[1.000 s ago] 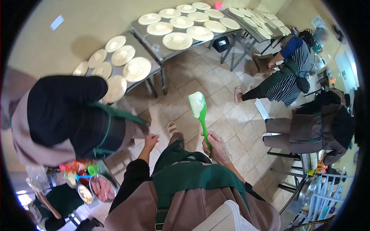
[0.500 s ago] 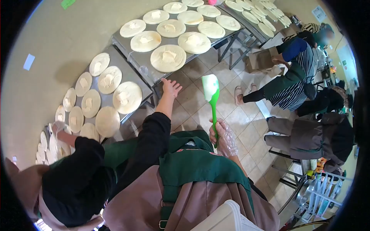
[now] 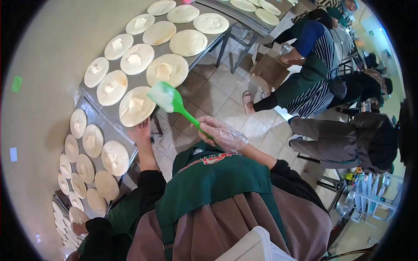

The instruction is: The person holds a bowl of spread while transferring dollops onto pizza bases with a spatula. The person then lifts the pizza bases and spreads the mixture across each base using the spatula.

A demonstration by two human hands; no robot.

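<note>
My right hand, in a clear plastic glove, is closed round the handle of a green spatula. White, creamy stuff coats the spatula's blade, which hangs over the right edge of a round flatbread with a pale dollop on it. My left hand is bare and open at that flatbread's near edge, by the table's corner; its fingertips are partly hidden, and whether they touch the bread I cannot tell. Just beyond lies another flatbread with a dollop.
Several flatbreads cover the metal table, some with dollops, some plain. A second table at left holds more, with a co-worker's arm beside it. At right a person bends over a cardboard box; another person stands nearer.
The spatula has swung left and tilted, from upright over the floor to above a flatbread. My left hand has moved left and down to the bread's edge. My view has shifted toward the table.
</note>
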